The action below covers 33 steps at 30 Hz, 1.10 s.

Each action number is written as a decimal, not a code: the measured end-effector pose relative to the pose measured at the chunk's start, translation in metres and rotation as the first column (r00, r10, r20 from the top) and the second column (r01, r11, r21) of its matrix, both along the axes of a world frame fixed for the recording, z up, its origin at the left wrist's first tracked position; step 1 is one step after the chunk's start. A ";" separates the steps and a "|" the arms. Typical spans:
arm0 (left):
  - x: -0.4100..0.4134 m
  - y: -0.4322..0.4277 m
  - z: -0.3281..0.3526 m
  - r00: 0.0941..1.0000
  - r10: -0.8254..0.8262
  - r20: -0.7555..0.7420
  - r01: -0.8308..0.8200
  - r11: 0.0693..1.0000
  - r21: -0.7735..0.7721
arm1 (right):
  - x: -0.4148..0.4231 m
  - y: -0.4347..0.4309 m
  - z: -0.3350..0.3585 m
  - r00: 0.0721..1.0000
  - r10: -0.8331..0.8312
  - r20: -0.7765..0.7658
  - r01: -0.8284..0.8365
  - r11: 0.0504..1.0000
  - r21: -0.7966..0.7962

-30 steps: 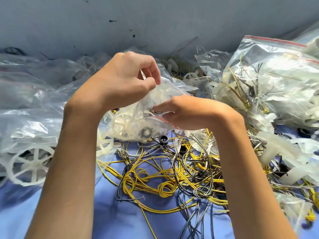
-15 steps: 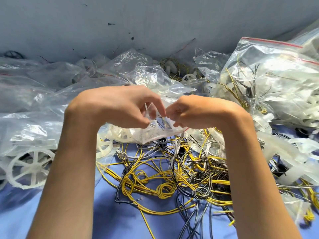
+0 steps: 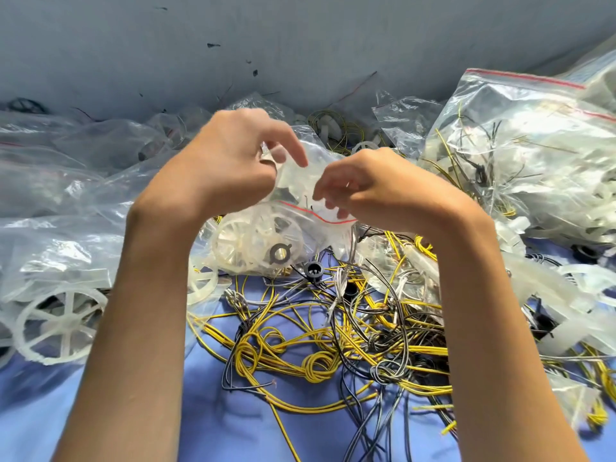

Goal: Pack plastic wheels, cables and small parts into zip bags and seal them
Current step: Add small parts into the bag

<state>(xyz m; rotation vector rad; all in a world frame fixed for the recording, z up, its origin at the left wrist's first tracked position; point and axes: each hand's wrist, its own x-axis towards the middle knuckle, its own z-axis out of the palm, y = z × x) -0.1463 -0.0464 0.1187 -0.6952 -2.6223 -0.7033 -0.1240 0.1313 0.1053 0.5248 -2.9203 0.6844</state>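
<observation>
Head view: left hand point(image 3: 226, 168), right hand point(image 3: 376, 191) tight on zip bag point(image 3: 300, 188) amid cables point(image 3: 316, 355), bags point(image 3: 533, 155)

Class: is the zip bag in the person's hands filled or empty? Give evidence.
Filled: white wheels and a dark ring show through the zip bag, held by left hand and right hand.

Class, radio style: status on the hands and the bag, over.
Left hand and right hand both pinch the top of the zip bag. Wheels inside; seal state unclear. Loose cables beneath, not blocking.
</observation>
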 end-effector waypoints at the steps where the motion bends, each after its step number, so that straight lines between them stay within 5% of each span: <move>1: 0.000 0.000 0.000 0.999 0.045 -0.030 -0.044 0.998 0.036 | 0.001 0.001 0.002 1.000 0.015 -0.004 -0.015 1.000 -0.012; 9: -0.003 -0.007 -0.001 0.938 0.336 -0.089 -0.307 0.920 0.244 | 0.018 -0.002 0.012 0.891 0.357 0.280 -0.274 0.915 -0.296; 12: -0.003 -0.009 -0.001 0.938 0.343 -0.054 -0.324 0.920 0.221 | 0.013 -0.001 0.004 0.887 0.261 0.382 -0.204 0.961 -0.184; 17: -0.002 -0.012 -0.001 0.946 0.323 -0.017 -0.315 0.932 0.179 | 0.001 0.012 -0.005 0.943 0.018 0.333 -0.051 0.994 0.092; 28: 0.003 -0.025 0.002 0.904 0.426 -0.038 -0.381 0.843 0.379 | -0.003 0.008 -0.005 0.971 0.038 0.237 -0.061 0.994 0.093; 33: 0.004 -0.015 0.003 0.943 0.333 0.008 -0.318 0.894 0.316 | -0.005 0.005 -0.008 0.976 0.033 0.214 -0.034 0.999 -0.002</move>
